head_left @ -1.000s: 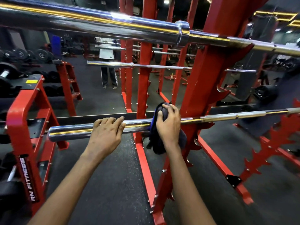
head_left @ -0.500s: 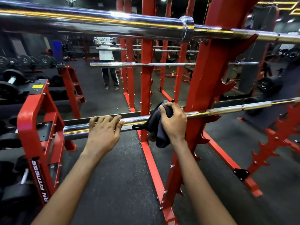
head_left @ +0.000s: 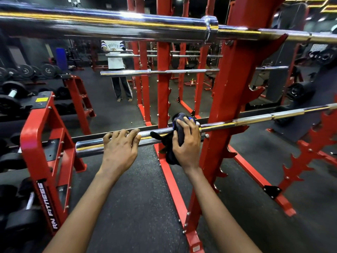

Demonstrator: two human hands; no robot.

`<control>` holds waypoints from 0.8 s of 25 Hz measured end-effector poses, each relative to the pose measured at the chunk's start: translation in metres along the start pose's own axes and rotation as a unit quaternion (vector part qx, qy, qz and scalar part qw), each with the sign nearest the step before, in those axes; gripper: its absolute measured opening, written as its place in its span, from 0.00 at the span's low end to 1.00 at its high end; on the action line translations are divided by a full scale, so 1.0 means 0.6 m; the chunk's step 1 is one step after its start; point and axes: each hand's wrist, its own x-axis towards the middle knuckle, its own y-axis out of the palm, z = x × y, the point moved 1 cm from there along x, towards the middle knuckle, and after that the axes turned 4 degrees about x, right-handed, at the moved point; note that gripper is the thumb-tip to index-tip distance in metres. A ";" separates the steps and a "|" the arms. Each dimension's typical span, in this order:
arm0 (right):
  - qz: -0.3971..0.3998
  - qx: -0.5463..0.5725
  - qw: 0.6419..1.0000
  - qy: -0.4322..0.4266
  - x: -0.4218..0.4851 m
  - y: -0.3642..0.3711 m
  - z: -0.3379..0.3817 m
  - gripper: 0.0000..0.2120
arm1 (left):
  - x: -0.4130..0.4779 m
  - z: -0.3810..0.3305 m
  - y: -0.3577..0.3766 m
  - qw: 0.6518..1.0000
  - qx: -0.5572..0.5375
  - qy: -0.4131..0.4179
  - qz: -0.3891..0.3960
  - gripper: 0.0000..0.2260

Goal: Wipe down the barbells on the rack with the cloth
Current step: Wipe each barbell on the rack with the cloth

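A chrome barbell [head_left: 255, 121] lies across the hooks of a red rack [head_left: 231, 99] at about waist height. My right hand [head_left: 187, 143] grips a dark cloth [head_left: 170, 143] wrapped round the bar's sleeve, right beside the rack's upright. My left hand [head_left: 119, 148] rests on the thick sleeve end [head_left: 89, 146] with its fingers curled over the top. A second, thicker barbell [head_left: 127, 22] sits on the rack close above, running across the top of the view.
A red dumbbell rack [head_left: 42, 147] with black dumbbells stands close at my left. Behind the bars is a mirror showing a standing person [head_left: 116, 70], more bars and red uprights. A second red toothed upright [head_left: 310, 154] stands at the right on the black rubber floor.
My right hand with the cloth has stayed near the sleeve beside the upright, shifting a little along the bar. The left hand's fingers have curled more over the sleeve. The camera has drawn back slightly.
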 end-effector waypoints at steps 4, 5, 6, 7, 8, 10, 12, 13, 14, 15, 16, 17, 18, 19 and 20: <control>0.025 0.012 0.999 -0.024 -0.028 0.029 0.028 0.21 | -0.002 -0.002 -0.001 1.000 0.004 0.006 -0.007 0.22; 0.019 0.014 0.999 -0.029 -0.029 0.028 0.016 0.22 | -0.002 -0.001 -0.002 1.000 0.003 0.005 -0.008 0.22; -0.002 0.021 1.000 -0.008 -0.033 0.026 0.005 0.22 | -0.002 0.000 -0.002 1.000 0.000 0.004 -0.010 0.22; -0.033 0.032 0.998 0.030 -0.042 0.028 -0.001 0.22 | -0.002 0.000 -0.001 1.000 -0.002 0.003 -0.010 0.22; -0.069 0.050 0.993 0.076 -0.051 0.032 0.002 0.23 | -0.002 0.000 -0.001 1.000 -0.002 0.002 -0.011 0.22; -0.139 0.102 0.973 0.153 -0.065 0.051 0.026 0.24 | -0.002 -0.001 -0.002 1.000 -0.006 0.000 -0.011 0.22; -0.204 0.142 0.946 0.206 -0.070 0.070 0.058 0.25 | -0.002 -0.001 -0.002 1.000 -0.012 0.000 -0.013 0.22; -0.237 0.160 0.931 0.229 -0.073 0.078 0.065 0.26 | -0.002 -0.001 -0.002 1.000 -0.015 0.000 -0.013 0.22; -0.268 0.182 0.911 0.257 -0.075 0.083 0.070 0.26 | -0.003 0.000 -0.002 1.000 -0.017 0.000 -0.014 0.22; -0.292 0.211 0.886 0.292 -0.075 0.084 0.074 0.26 | -0.003 -0.002 -0.002 1.000 -0.015 0.000 -0.017 0.22; -0.304 0.240 0.862 0.326 -0.073 0.084 0.078 0.27 | -0.002 -0.002 -0.002 1.000 -0.014 -0.001 -0.018 0.22; -0.311 0.284 0.831 0.363 -0.072 0.086 0.081 0.27 | -0.001 -0.003 -0.002 1.000 -0.014 -0.003 -0.020 0.21; -0.321 0.338 0.791 0.397 -0.071 0.087 0.085 0.26 | -0.001 -0.004 -0.003 1.000 -0.015 -0.006 -0.022 0.21; -0.331 0.393 0.743 0.429 -0.071 0.093 0.080 0.24 | -0.001 -0.005 -0.004 1.000 -0.016 -0.009 -0.024 0.21; -0.337 0.438 0.693 0.462 -0.065 0.096 0.074 0.21 | -0.002 -0.006 -0.005 0.999 -0.020 -0.013 -0.025 0.21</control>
